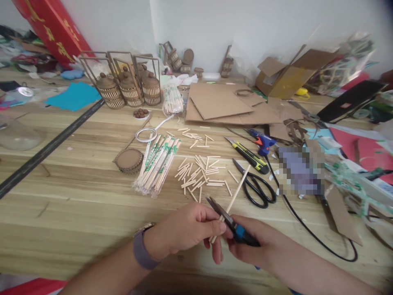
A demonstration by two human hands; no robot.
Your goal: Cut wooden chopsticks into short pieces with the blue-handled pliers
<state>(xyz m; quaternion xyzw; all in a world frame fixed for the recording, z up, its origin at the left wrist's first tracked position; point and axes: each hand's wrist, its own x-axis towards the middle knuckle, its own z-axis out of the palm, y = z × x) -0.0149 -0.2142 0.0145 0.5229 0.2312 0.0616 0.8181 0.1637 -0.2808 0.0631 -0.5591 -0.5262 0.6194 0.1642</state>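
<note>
My left hand [188, 229] pinches a pale wooden chopstick [238, 190] and at least one shorter stick end beside it. My right hand [260, 241] is wrapped around shears [241, 233] with black-and-blue handles. Their blades lie across the chopstick close to my left fingertips; whether they bite into it I cannot tell. Just beyond my hands lie many short cut stick pieces [196, 174]. Left of those rests a bundle of chopsticks in printed plastic wrappers [159, 162]. Black-handled scissors [259, 192] lie on the wooden table [76, 213] to the right.
A yellow-black utility knife [250, 157] and a blue glue gun [262, 141] with a trailing cord lie at right. Cardboard sheets [221, 102], an open box [288, 73] and several handled stick baskets [132, 92] stand behind. A tape roll [146, 134] and round cardboard piece [129, 159] are at left.
</note>
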